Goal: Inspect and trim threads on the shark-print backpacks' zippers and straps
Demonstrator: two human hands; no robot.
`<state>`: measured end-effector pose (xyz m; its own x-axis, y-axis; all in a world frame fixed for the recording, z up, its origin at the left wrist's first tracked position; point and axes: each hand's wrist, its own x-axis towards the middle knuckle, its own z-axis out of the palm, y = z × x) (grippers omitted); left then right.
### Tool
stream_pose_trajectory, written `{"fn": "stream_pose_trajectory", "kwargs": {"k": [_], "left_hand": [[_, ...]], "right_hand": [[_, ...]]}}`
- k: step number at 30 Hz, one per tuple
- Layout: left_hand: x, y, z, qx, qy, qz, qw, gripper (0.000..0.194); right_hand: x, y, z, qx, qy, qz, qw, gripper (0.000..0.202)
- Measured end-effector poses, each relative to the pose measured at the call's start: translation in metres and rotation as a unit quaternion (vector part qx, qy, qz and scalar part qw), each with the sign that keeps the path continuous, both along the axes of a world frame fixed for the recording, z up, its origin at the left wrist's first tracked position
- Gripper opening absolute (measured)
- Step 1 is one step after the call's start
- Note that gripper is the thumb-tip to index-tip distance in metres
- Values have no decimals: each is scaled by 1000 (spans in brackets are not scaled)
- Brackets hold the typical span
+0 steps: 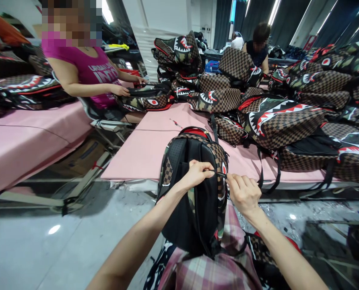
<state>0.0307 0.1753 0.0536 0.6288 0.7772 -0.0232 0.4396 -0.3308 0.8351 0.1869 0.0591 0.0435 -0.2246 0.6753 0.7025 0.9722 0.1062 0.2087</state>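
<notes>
A black backpack with brown checkered and camouflage panels stands upright on my lap, leaning at the edge of the pink table, its black back and straps facing me. My left hand is closed in a pinch in front of the upper back panel, on a thin dark strip. At the backpack's right side, my right hand is closed too, its fingertips at the other end of that strip, beside a red and white eye print. The strip is small, and I cannot tell exactly what it is.
Checkered backpacks with shark-teeth prints are piled on the pink table at the right and back. A small red tool lies beyond my backpack. At the left a person in a magenta shirt handles another backpack. Another person bends behind the pile.
</notes>
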Motion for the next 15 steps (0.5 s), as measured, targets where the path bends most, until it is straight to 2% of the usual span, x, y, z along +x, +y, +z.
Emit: {"fn": "stream_pose_trajectory", "kwargs": {"k": [6,10,12,15], "left_hand": [[1,1,0,3,5,3,1000,11],[0,0,0,0,5,1,1000,12],[-1,-1,0,1,7,3,1000,12],[-1,-1,0,-1,8,5,1000,13]], "right_hand": [[2,4,-4,-2,-2,13,1000,15],[8,6,-8,-23,159,34,986,12],[10,5,-10,-30,199,36,979,12],[10,2,-11,-24,149,21,988,13]]}}
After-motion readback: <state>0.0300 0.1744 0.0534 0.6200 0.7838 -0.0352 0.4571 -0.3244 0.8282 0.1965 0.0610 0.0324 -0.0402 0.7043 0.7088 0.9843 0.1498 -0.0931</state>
